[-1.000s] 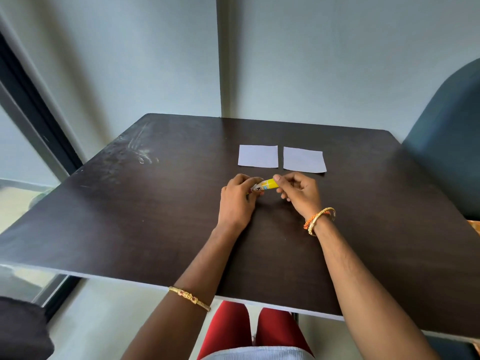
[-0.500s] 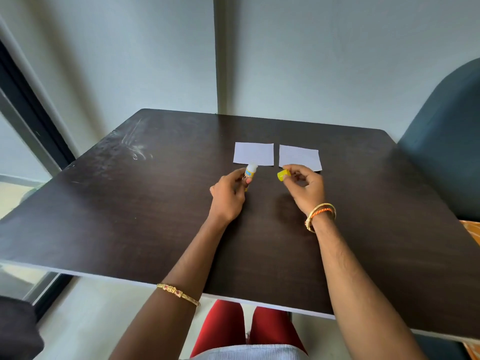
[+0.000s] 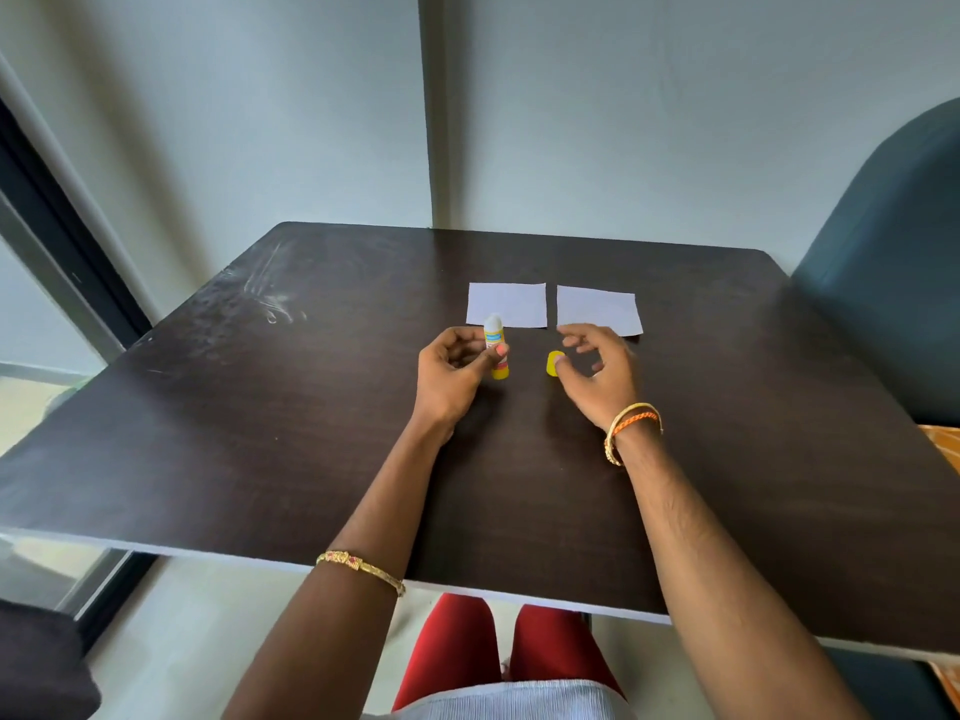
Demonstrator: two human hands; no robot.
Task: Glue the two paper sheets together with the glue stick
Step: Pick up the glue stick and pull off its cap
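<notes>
- A dark wooden table (image 3: 311, 433) stands against a pale corner wall, with a teal chair (image 3: 893, 283) at its right.
- Two paper sheets (image 3: 507, 305) lie flat side by side, apart, at the table's middle, not yet joined.
- Just nearer than the sheets, the left hand (image 3: 452, 376) grips the uncapped glue stick (image 3: 496, 346) upright, tip bared, likely for spreading.
- The right hand (image 3: 597, 374), fingers loosely spread, hovers by the yellow cap (image 3: 555, 364), resting on the table beside the stick.
</notes>
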